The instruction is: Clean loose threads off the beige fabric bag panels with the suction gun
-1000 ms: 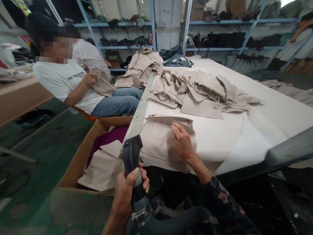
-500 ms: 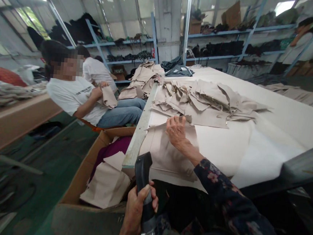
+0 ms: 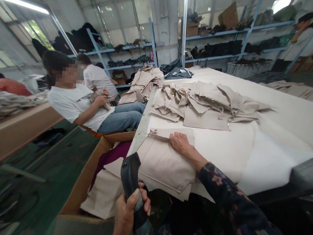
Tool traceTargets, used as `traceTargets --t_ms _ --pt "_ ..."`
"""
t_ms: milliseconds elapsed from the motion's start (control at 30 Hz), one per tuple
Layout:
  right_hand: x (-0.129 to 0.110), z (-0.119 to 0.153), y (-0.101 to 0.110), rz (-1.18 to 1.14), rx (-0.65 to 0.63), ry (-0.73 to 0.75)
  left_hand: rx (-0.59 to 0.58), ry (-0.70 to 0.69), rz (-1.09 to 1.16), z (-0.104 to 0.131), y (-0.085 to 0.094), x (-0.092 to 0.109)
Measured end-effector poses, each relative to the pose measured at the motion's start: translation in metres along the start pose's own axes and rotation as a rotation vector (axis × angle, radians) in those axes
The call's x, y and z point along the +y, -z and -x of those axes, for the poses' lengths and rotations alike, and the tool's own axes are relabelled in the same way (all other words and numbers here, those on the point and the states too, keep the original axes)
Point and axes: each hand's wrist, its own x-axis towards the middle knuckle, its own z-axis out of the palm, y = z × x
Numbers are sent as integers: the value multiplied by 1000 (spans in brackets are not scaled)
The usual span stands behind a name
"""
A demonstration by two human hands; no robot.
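Note:
My left hand (image 3: 130, 210) is wrapped round a black, curved, nozzle-like hand tool (image 3: 130, 168), whose upper end overlaps the table's near left corner in my view. What the tool is exactly I cannot tell. My right hand (image 3: 181, 143) rests on the stack of beige fabric pieces (image 3: 163, 165), its fingers closed at the far edge of the top piece. The stack lies at the table's left end, with its near edge hanging over the front. Small shreds or threads (image 3: 153, 132) show at the piece's far left corner.
A messy heap of beige fabric pieces (image 3: 209, 104) lies farther back on the white table (image 3: 278, 102). Below left stands a cardboard box (image 3: 77, 194) with beige and purple cloth. A seated co-worker (image 3: 75, 103) handles fabric beyond it. A metal bar (image 3: 309, 171) crosses at right.
My right hand has come nearer to me, and the top fabric piece lies flatter. The black tool in my left hand has shifted left. The co-worker's hands have moved closer to their chest.

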Motion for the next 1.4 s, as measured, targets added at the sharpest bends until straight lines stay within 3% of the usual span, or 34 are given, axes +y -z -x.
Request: traceTargets --t_ms 167,333,567,800,900,1033,1100,1233,1400 --pt "-15 11 -10 6 37 203 -37 -20 -46 -4 -10 13" --pt "-27 31 -18 62 130 436 -71 -4 -82 -24 -28 14" --pt "-21 33 -19 40 254 534 -159 99 -124 -55 -57 8" --pt "-19 32 -33 -123 458 656 -220 259 -200 -90 -71 9" --pt "-17 37 -26 -159 321 611 -178 291 -95 -108 -72 16" --pt "-2 28 2 -255 -97 429 -117 295 -22 -124 -68 25" --pt "8 9 14 -313 -228 381 -106 290 -6 -126 -65 25" --pt "18 -37 14 -329 -94 121 -99 270 4 -126 -60 19" --pt "8 -66 -18 -463 -69 174 -91 249 -1 -130 -56 9"
